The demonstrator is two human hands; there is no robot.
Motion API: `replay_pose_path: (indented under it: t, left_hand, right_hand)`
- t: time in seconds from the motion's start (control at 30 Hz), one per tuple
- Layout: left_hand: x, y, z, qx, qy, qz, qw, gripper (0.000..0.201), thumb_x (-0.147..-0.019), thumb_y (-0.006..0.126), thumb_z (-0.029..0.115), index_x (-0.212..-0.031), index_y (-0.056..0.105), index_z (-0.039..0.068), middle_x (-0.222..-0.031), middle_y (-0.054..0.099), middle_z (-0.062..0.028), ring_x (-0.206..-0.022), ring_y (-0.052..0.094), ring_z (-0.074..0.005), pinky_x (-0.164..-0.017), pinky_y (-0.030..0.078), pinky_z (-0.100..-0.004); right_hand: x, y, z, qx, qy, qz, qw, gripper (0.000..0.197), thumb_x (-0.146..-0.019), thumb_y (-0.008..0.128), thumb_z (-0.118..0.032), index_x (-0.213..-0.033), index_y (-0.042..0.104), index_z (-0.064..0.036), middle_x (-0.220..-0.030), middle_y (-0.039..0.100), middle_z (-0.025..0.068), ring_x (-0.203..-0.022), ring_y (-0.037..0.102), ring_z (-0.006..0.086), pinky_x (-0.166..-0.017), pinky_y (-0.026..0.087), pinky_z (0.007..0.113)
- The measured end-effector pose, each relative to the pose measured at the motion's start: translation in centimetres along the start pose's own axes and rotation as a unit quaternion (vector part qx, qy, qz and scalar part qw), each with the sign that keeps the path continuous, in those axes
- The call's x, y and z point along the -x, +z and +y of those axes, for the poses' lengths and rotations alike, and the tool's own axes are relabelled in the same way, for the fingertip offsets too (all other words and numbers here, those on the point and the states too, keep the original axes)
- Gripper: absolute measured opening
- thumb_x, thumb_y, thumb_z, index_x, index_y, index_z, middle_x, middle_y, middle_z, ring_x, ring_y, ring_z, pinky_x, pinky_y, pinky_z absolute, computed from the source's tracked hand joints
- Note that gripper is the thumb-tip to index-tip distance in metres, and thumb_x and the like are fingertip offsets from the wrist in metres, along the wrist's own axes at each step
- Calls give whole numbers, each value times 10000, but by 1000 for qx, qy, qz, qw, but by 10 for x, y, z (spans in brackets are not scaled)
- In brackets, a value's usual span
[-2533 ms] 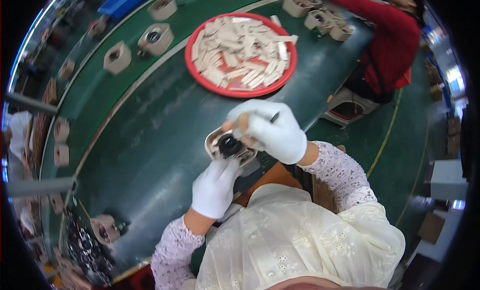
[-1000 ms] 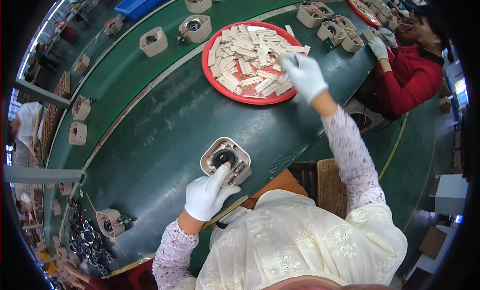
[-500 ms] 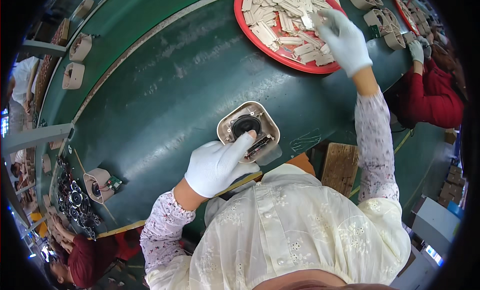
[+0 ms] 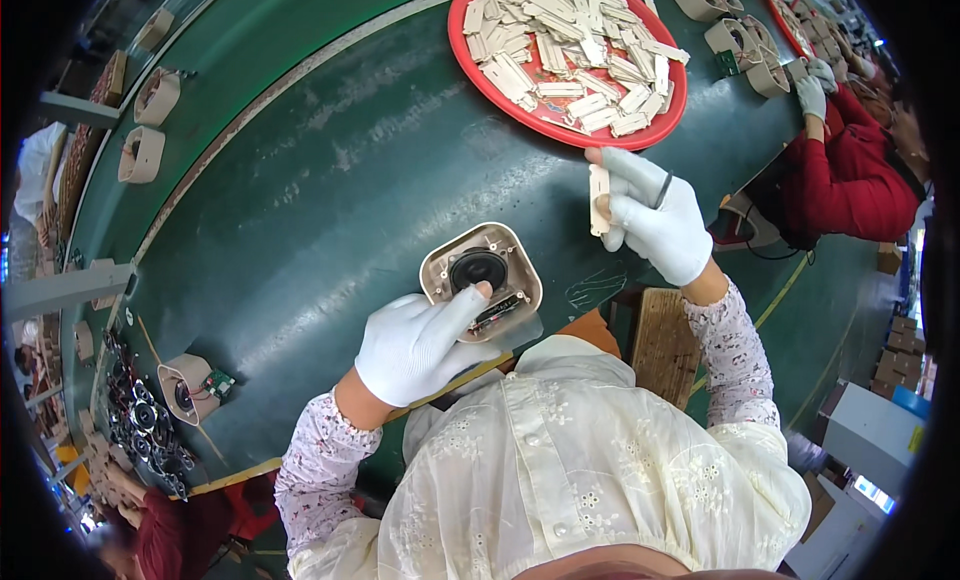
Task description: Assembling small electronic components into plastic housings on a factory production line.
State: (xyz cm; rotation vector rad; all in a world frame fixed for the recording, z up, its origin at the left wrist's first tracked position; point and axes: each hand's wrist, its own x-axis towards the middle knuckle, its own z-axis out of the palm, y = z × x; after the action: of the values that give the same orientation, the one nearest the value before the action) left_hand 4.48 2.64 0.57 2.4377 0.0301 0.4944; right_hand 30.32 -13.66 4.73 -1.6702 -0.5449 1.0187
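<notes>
My left hand (image 4: 415,348), in a white glove, grips the near left side of a beige speaker housing (image 4: 531,277). Its thumb reaches over the rim onto the round black speaker (image 4: 474,267) inside. A small circuit board (image 4: 497,314) lies along the housing's near inner side. Between the thumb and fingers of my gloved right hand (image 4: 668,225) is a narrow cream plastic strip (image 4: 599,200), held above the bench to the right of the housing. Beyond that hand stands a round red tray (image 4: 560,132) heaped with similar strips.
More housings (image 4: 735,42) stand at the far right, near a co-worker in a red sleeve (image 4: 850,205). At the left, another housing (image 4: 190,388) with a green board sits beside a pile of black speakers (image 4: 148,420). A wooden stool (image 4: 664,345) is beside me.
My right hand has come back from the red tray toward me, now with a cream plastic strip in its fingers. My left hand still grips the housing.
</notes>
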Motion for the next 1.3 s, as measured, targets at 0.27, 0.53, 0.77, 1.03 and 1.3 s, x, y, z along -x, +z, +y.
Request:
replay_pose_path:
  t: [0.27, 0.53, 0.77, 1.03, 1.3]
  left_hand:
    - [1, -4, 5, 0, -20, -23, 1000, 686, -758, 805, 322, -1335, 542, 62, -779, 691, -69, -659, 664, -280, -581, 515, -365]
    - [5, 0, 3, 0, -20, -33, 999, 810, -719, 843, 286, -1417, 490, 76, -935, 715, -113, -704, 682, -296, -607, 536, -380]
    - [6, 0, 2, 13, -17, -18, 1000, 808, -744, 831, 300, -1430, 465, 80, -909, 708, -116, -707, 671, -317, -622, 531, -391]
    - [10, 0, 0, 20, -25, -8, 999, 780, -769, 805, 317, -1428, 463, 76, -812, 681, -103, -669, 644, -309, -605, 510, -387]
    - [8, 2, 1, 14, -19, 8, 1000, 749, -758, 819, 308, -1395, 490, 89, -842, 678, -74, -671, 642, -289, -592, 507, -382]
  right_hand:
    - [16, 2, 18, 389, -204, 27, 898, 115, -823, 721, -43, -866, 614, -36, -771, 609, 95, -660, 646, 233, -618, 502, 331]
    - [2, 3, 17, 552, -303, 27, 776, 187, -787, 714, -7, -964, 688, -65, -854, 641, 83, -744, 653, 281, -667, 526, 350]
    - [-9, 10, 21, 534, -321, -16, 782, 305, -745, 691, 4, -1035, 701, -92, -936, 657, 65, -854, 670, 251, -714, 548, 348]
    - [13, 53, -37, 352, -335, -189, 853, 112, -770, 684, -38, -882, 691, -49, -889, 650, 99, -806, 653, 288, -716, 543, 357]
    - [17, 77, -10, 471, -306, -189, 806, 235, -740, 661, -53, -968, 683, -104, -915, 550, 93, -863, 608, 308, -742, 527, 406]
